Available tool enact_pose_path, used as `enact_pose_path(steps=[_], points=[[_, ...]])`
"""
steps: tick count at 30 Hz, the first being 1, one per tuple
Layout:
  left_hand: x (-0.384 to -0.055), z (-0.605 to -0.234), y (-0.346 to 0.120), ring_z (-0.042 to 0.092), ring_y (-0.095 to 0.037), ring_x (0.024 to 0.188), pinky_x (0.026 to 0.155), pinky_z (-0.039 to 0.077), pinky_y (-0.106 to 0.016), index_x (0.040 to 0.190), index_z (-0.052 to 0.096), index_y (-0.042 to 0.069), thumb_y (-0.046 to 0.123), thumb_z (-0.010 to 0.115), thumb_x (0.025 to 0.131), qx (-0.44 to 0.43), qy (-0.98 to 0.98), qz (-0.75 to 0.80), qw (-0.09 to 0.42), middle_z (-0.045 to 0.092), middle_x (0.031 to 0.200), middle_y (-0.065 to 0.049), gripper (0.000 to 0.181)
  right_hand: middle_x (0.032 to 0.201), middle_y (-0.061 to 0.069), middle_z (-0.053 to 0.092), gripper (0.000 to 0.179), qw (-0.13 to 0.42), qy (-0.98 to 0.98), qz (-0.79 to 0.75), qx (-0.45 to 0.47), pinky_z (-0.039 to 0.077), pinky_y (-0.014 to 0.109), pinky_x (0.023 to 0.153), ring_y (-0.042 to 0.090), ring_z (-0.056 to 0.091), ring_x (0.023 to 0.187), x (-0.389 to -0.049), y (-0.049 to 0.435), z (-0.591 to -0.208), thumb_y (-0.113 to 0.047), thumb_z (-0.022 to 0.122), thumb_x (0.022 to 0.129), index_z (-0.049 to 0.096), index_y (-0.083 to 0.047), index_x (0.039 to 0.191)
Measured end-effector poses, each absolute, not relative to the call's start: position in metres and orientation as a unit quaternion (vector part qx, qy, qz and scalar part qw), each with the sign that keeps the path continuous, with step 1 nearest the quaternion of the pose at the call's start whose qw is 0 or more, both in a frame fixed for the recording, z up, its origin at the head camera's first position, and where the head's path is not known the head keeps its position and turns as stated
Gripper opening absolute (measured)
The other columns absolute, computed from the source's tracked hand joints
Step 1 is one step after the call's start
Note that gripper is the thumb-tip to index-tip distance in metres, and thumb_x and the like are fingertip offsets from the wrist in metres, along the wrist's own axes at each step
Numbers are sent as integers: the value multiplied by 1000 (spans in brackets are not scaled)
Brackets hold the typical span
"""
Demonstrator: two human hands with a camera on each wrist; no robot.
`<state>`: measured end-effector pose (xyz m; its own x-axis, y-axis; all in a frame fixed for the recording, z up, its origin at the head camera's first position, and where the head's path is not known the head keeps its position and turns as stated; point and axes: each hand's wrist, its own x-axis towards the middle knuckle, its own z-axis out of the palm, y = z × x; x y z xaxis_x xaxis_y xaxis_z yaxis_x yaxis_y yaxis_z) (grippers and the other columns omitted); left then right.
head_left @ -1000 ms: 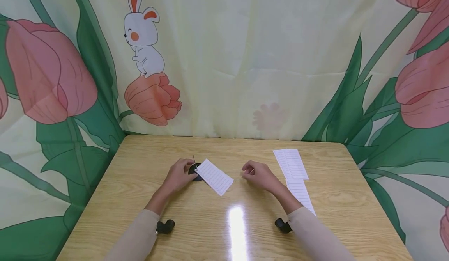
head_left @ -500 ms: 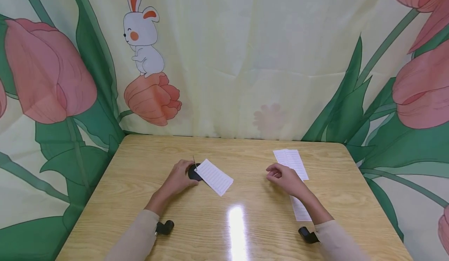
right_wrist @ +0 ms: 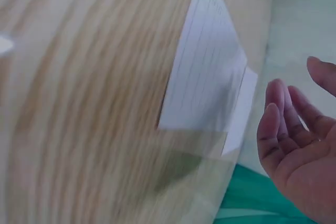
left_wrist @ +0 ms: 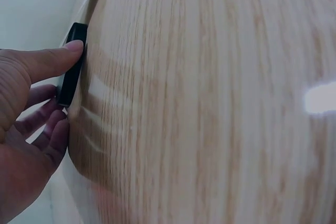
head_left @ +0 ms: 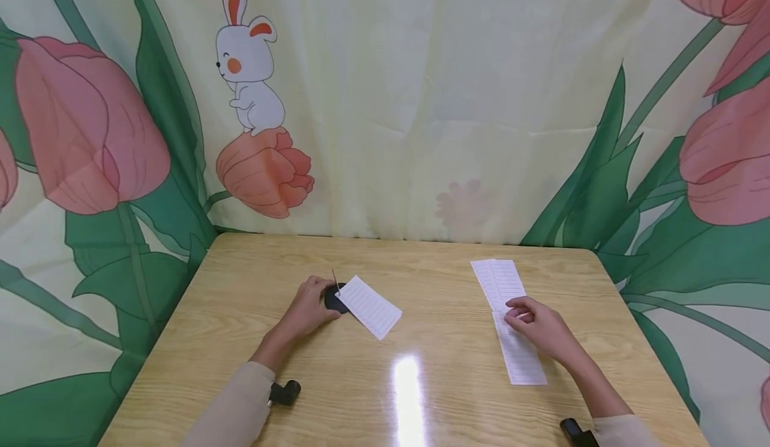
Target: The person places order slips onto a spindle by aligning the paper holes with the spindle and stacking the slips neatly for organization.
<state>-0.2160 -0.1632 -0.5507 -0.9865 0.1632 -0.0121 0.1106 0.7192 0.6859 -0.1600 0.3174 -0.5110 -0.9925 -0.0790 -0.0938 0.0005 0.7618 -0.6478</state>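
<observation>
A receipt spike (head_left: 335, 301), with a round black base and a thin upright pin, stands left of the table's middle. My left hand (head_left: 307, 308) holds this base between thumb and fingers; the left wrist view shows the base (left_wrist: 72, 80) edge-on. One lined paper slip (head_left: 369, 308) is on the pin near its corner and slants out to the right. Above the loose lined slips at right, my right hand (head_left: 544, 327) hovers with relaxed, slightly bent fingers and holds nothing. The right wrist view has the nearer slip (right_wrist: 202, 72) lying flat, apart from the hand.
Two overlapping lined slips (head_left: 505, 274) lie beyond the nearer one. The wooden table (head_left: 289, 253) ends at a curtain (head_left: 385, 133) printed with tulips and a rabbit. Black wrist devices (head_left: 285, 393) sit at both cuffs.
My right hand has moved right, from beside the spiked slip to over the loose slips. My left hand stays at the spike's base, and the spiked slip keeps its place.
</observation>
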Motion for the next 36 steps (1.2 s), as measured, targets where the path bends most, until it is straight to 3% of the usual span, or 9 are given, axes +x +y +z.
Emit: enact_pose_path(steps=[4,10,14,18,21,26,32,36], points=[[-216,-551,-163,49,-38,128,109,44,-53,138,61,-1,11,91,78,72,926,369,39,55,135,-19,67,114,16,70,44,61,942,-330,10,59,36,80,31,70,100,-151,331,-514,-25,72,98,61,3,129],[-215,-552,-160,49,-36,129,109,45,-53,140,59,0,13,90,80,66,928,364,49,54,137,-18,69,116,20,70,57,64,950,-303,46,56,52,88,40,69,107,-139,349,-519,-36,73,96,58,6,131],[-214,-551,-160,48,-36,130,109,44,-53,140,59,1,13,90,80,57,928,364,53,53,138,-18,69,109,17,70,65,69,954,-287,60,56,48,83,39,68,104,-137,358,-523,-44,76,93,59,7,128],[-215,-550,-161,49,-36,128,109,44,-52,140,60,1,13,90,79,57,930,361,49,54,138,-18,69,99,9,70,61,70,955,-282,63,50,34,76,25,66,91,-136,360,-527,-44,79,90,63,7,119],[-216,-549,-161,49,-35,128,108,45,-52,140,59,2,14,90,80,60,930,360,46,54,137,-17,69,92,5,69,58,76,954,-282,65,46,31,73,18,61,85,-135,356,-530,-43,82,88,64,5,114],[-219,-549,-158,49,-35,128,109,45,-52,141,59,2,14,90,80,60,928,364,49,54,137,-17,70,94,12,67,63,80,959,-264,60,48,37,75,24,60,87,-133,348,-532,-44,86,83,63,7,111],[-219,-549,-158,49,-36,129,109,44,-53,141,59,1,14,91,79,60,928,363,50,53,138,-17,70,102,22,65,61,65,966,-245,48,49,50,83,33,60,94,-135,343,-533,-35,88,81,61,10,113],[-218,-549,-159,49,-36,129,110,44,-53,141,58,1,14,90,80,58,929,362,54,53,139,-17,71,103,23,64,55,59,966,-247,50,48,49,83,34,60,96,-135,343,-534,-27,87,83,62,10,114]])
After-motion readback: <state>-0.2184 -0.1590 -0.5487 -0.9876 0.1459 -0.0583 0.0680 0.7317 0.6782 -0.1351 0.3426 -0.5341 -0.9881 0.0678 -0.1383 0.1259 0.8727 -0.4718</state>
